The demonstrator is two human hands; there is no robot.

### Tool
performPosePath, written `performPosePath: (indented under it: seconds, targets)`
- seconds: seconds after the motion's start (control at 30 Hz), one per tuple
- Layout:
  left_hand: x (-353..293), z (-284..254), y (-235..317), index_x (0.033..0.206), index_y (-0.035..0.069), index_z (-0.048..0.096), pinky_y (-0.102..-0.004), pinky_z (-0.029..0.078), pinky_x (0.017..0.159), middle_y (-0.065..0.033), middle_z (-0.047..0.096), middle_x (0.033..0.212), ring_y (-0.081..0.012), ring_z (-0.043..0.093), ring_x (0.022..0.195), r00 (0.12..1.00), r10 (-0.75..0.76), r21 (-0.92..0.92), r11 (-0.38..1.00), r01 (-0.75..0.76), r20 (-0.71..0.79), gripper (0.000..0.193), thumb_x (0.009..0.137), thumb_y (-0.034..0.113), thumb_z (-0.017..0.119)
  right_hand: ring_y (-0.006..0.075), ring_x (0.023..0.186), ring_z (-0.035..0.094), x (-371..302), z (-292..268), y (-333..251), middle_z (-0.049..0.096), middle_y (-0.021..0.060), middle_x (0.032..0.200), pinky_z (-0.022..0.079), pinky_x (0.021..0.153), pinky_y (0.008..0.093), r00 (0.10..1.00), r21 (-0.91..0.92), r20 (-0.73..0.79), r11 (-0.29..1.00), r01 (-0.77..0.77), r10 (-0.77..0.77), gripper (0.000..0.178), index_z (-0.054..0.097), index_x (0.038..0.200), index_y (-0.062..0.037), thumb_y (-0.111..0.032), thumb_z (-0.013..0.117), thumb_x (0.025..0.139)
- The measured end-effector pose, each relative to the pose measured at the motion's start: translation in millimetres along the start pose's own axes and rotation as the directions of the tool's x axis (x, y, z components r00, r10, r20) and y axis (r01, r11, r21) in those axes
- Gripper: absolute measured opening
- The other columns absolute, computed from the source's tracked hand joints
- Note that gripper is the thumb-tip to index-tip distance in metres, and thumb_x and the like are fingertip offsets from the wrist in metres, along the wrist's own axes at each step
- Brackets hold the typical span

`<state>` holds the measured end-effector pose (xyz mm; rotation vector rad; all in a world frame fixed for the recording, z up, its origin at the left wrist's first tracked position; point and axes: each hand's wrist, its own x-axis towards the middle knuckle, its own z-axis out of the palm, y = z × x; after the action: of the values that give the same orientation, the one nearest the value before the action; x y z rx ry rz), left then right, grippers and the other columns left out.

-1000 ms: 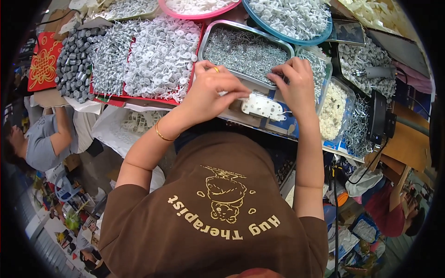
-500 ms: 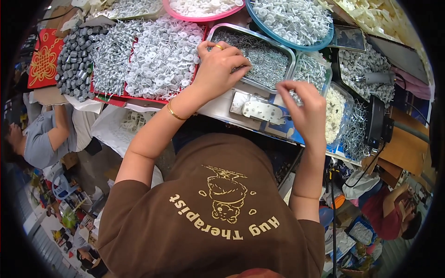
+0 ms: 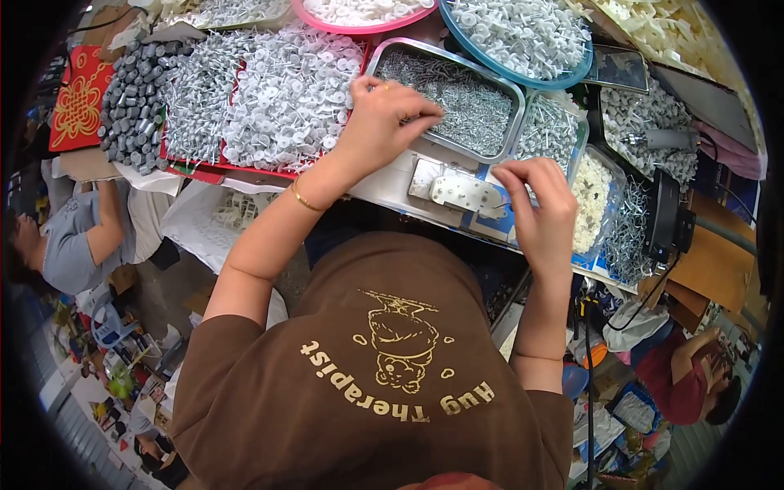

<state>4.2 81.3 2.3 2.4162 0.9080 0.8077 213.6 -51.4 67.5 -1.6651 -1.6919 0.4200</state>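
My left hand is over the near left edge of a metal tray of small grey screws. Its thumb and fingers come together in a pinch, and whatever they may hold is too small to make out. My right hand hangs to the right of a small white fixture with a holed metal plate. Thumb and fingertips of that hand meet close above the fixture's right end; anything between them is hidden. A gold bracelet circles my left wrist.
Left of the tray, a red tray bears white-headed pins. Dark grey cylinders lie farther left. Pink and blue basins stand behind. On the right are cream pieces, metal pins and a black device. Other people sit at both sides.
My right hand has come down slightly toward the fixture, its fingers still pinched. My left hand stays nearly in place over the tray edge.
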Motion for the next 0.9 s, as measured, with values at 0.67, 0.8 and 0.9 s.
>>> performPosePath:
  seconds: [0.67, 0.8, 0.9]
  targets:
    - [-16.5, -16.8, 20.3, 0.090, 0.018, 0.076, -0.0414, 0.029, 0.099, 0.0059, 0.071, 0.077, -0.0118, 0.066, 0.078, 0.998, -0.006, -0.031, 1.000, 0.004, -0.068, 0.007, 0.084, 0.016, 0.075, 0.0271, 0.078, 0.059, 25.6, 26.9, 49.0, 0.063, 0.0094, 0.082, 0.047, 0.072, 0.0367, 0.992, -0.157, -0.127, 0.987, -0.017, -0.003, 0.010, 0.074, 0.090, -0.0043, -0.011, 0.076, 0.083]
    - [-1.8, -2.2, -3.5, 0.088, 0.019, 0.076, -0.0424, 0.028, 0.099, 0.0054, 0.070, 0.076, -0.0130, 0.065, 0.078, 0.999, 0.023, 0.073, 0.997, -0.022, -0.022, 0.003, 0.085, 0.019, 0.074, 0.0258, 0.079, 0.054, 37.9, 38.1, 61.8, 0.058, 0.0074, 0.079, 0.044, 0.071, 0.0372, 0.982, -0.267, 0.041, 0.945, 0.190, -0.186, 0.010, 0.073, 0.083, -0.0062, -0.013, 0.079, 0.078]
    - [-0.7, 6.5, -8.9, 0.086, 0.019, 0.075, -0.0435, 0.028, 0.098, 0.0049, 0.070, 0.076, -0.0139, 0.064, 0.081, 1.000, 0.021, 0.137, 0.990, -0.018, -0.017, 0.001, 0.086, 0.019, 0.074, 0.0255, 0.080, 0.056, 35.6, 39.1, 58.7, 0.061, 0.0071, 0.080, 0.045, 0.072, 0.0369, 0.992, -0.208, 0.023, 0.970, 0.127, -0.125, 0.009, 0.071, 0.081, -0.0052, -0.010, 0.078, 0.078]
